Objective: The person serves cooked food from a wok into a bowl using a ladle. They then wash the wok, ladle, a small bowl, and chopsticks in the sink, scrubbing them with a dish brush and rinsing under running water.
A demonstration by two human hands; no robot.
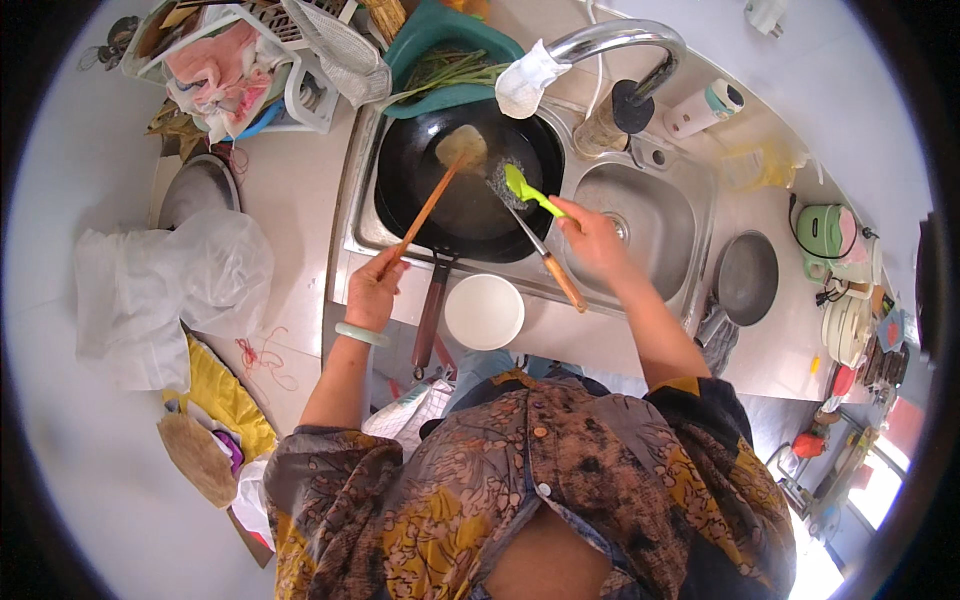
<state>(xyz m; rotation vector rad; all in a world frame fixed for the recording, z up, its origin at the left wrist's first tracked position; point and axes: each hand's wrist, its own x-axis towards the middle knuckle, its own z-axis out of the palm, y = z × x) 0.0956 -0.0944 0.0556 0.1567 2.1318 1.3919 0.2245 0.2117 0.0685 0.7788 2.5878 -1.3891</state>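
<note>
A black wok (405, 202) rests over the left basin of a steel sink. My left hand (373, 289) grips the wooden handle of a turner (461, 148), whose broad head lies inside the wok. In my right hand (592, 240) is a green-handled scrubbing brush (529, 193), its head against a grey wire-like mass in the wok. Another utensil, with a metal shaft and wooden handle (564, 282), leans over the wok's right rim; its far end is hidden at the brush. A white bowl (484, 312) stands beside the wok's handle (431, 319).
Above the right basin (645, 225) arches a cloth-tipped faucet (615, 31). A green basin (450, 101) with leafy stalks touches the wok's far side. Right of the sink is a small grey pan (746, 277); plastic bags (180, 277) lie on the left counter.
</note>
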